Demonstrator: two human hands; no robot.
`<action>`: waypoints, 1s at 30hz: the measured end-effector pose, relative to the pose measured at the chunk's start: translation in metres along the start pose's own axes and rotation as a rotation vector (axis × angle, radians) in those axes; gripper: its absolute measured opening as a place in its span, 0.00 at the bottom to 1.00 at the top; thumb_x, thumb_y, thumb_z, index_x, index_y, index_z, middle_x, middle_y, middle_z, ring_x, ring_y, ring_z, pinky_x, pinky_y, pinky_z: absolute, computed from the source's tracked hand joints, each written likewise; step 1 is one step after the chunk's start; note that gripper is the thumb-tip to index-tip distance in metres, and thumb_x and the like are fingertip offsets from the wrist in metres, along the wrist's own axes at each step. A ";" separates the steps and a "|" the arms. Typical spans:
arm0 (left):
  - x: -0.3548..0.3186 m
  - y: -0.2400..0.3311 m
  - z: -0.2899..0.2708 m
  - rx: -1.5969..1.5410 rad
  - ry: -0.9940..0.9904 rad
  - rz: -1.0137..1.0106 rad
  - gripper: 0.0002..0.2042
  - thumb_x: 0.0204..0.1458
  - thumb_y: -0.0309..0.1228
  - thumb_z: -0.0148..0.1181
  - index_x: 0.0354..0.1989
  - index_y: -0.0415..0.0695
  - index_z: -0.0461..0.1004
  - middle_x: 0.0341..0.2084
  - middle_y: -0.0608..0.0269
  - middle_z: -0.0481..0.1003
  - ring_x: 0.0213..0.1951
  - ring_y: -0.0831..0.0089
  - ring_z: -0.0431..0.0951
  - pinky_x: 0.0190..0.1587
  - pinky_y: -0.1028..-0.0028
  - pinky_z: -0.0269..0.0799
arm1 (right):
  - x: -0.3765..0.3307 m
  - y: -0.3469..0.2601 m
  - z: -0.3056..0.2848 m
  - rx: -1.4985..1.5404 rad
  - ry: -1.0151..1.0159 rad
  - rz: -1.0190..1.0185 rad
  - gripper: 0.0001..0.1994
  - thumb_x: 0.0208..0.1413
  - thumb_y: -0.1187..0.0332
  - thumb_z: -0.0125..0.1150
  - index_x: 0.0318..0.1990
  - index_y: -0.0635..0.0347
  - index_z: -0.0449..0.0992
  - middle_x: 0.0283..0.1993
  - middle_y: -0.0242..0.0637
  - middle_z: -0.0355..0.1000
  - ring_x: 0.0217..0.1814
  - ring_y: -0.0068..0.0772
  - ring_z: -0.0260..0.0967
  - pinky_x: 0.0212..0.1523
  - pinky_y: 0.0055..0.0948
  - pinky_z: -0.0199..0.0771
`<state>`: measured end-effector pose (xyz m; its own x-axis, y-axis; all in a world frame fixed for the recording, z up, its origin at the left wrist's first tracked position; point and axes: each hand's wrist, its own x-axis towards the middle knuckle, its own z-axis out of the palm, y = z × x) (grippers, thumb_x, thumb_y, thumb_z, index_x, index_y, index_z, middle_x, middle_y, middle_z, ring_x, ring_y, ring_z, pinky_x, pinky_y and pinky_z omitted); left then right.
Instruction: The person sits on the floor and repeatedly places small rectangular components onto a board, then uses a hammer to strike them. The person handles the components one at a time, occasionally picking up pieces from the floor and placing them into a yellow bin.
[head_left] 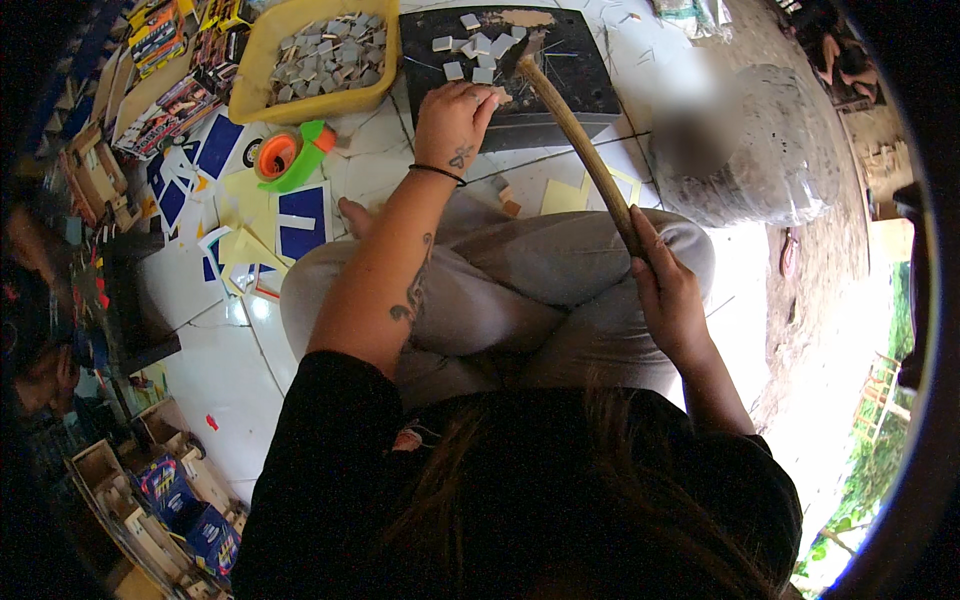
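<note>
Sitting: a person is cross-legged on a white tiled floor [230,370], grey-trousered knees near the middle.
Right hand [668,295]: fingers wrapped tight round the near end of a wooden hammer handle [585,150], which slants far and left.
Hammer head [527,50]: down on the dark slab [575,75], among the small pale tiles [478,48].
Left hand [455,120]: resting on the near edge of the slab, fingers curled narrow, fingertips pinching a small pale piece [497,95] just near the hammer head.
Yellow tub [250,95]: far left, full of grey tile pieces, beside the slab.
Tape dispenser [292,155]: orange and green, near side of the tub.
Blue and yellow paper scraps [300,220]: left of the knees.
</note>
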<state>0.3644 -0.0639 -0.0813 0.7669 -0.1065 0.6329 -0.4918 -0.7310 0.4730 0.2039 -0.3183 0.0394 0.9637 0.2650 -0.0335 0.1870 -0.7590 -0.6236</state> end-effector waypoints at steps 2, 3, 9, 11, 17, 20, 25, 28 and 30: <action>-0.002 0.002 0.002 0.010 0.034 -0.020 0.07 0.51 0.32 0.55 0.30 0.42 0.77 0.27 0.58 0.76 0.32 0.61 0.75 0.39 0.65 0.68 | -0.001 -0.003 0.001 -0.010 0.024 -0.030 0.27 0.55 0.76 0.49 0.64 0.53 0.56 0.51 0.53 0.68 0.52 0.50 0.68 0.49 0.36 0.69; -0.002 0.003 0.004 0.015 0.050 -0.028 0.07 0.51 0.32 0.54 0.30 0.43 0.77 0.27 0.60 0.76 0.33 0.61 0.74 0.41 0.65 0.67 | -0.001 -0.004 0.001 -0.023 0.035 -0.043 0.27 0.55 0.77 0.49 0.64 0.53 0.56 0.51 0.53 0.68 0.52 0.50 0.68 0.49 0.36 0.69; -0.004 0.009 0.012 0.086 0.070 -0.027 0.07 0.51 0.32 0.54 0.30 0.44 0.77 0.28 0.60 0.76 0.34 0.61 0.74 0.41 0.65 0.66 | -0.002 -0.003 0.003 -0.082 0.087 -0.110 0.28 0.55 0.77 0.50 0.64 0.50 0.55 0.50 0.53 0.68 0.49 0.50 0.70 0.46 0.36 0.71; -0.004 0.009 0.012 0.090 0.049 -0.048 0.08 0.51 0.32 0.54 0.32 0.43 0.77 0.28 0.56 0.75 0.34 0.57 0.74 0.41 0.63 0.67 | -0.001 0.000 0.006 -0.098 0.023 -0.066 0.29 0.54 0.77 0.50 0.64 0.49 0.55 0.49 0.53 0.68 0.49 0.51 0.70 0.46 0.37 0.72; -0.003 0.009 0.012 0.119 0.026 -0.063 0.08 0.51 0.31 0.54 0.33 0.42 0.77 0.28 0.54 0.75 0.34 0.55 0.74 0.41 0.62 0.67 | -0.002 0.001 0.005 -0.070 0.040 -0.087 0.29 0.55 0.76 0.50 0.64 0.48 0.54 0.49 0.54 0.68 0.48 0.52 0.70 0.45 0.38 0.72; -0.004 0.009 0.012 0.124 0.021 -0.062 0.08 0.51 0.31 0.54 0.32 0.41 0.77 0.28 0.54 0.75 0.34 0.56 0.74 0.41 0.62 0.67 | -0.002 0.000 0.003 -0.068 0.009 -0.053 0.28 0.55 0.76 0.50 0.64 0.48 0.55 0.49 0.54 0.68 0.48 0.53 0.69 0.46 0.39 0.72; -0.005 0.012 0.013 0.049 0.070 -0.047 0.08 0.51 0.31 0.54 0.31 0.42 0.77 0.27 0.56 0.75 0.33 0.57 0.74 0.41 0.63 0.67 | -0.001 0.002 0.006 -0.045 0.013 -0.042 0.28 0.56 0.76 0.49 0.64 0.48 0.55 0.49 0.54 0.68 0.50 0.53 0.68 0.47 0.40 0.71; -0.001 0.014 0.010 0.002 0.031 -0.091 0.06 0.50 0.31 0.54 0.30 0.44 0.77 0.28 0.59 0.76 0.33 0.61 0.73 0.41 0.64 0.66 | 0.012 0.010 0.008 -0.005 0.029 -0.039 0.27 0.56 0.75 0.48 0.64 0.48 0.55 0.49 0.54 0.68 0.50 0.54 0.68 0.47 0.41 0.70; -0.002 0.015 0.005 -0.053 -0.029 -0.208 0.06 0.50 0.31 0.55 0.30 0.44 0.78 0.27 0.58 0.76 0.33 0.60 0.73 0.41 0.64 0.66 | 0.026 0.017 0.009 0.075 0.090 0.023 0.26 0.56 0.75 0.48 0.64 0.49 0.55 0.50 0.55 0.68 0.51 0.54 0.68 0.47 0.41 0.70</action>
<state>0.3579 -0.0780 -0.0787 0.8653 0.0233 0.5007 -0.3421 -0.7028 0.6237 0.2305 -0.3188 0.0213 0.9814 0.1908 0.0199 0.1532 -0.7171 -0.6799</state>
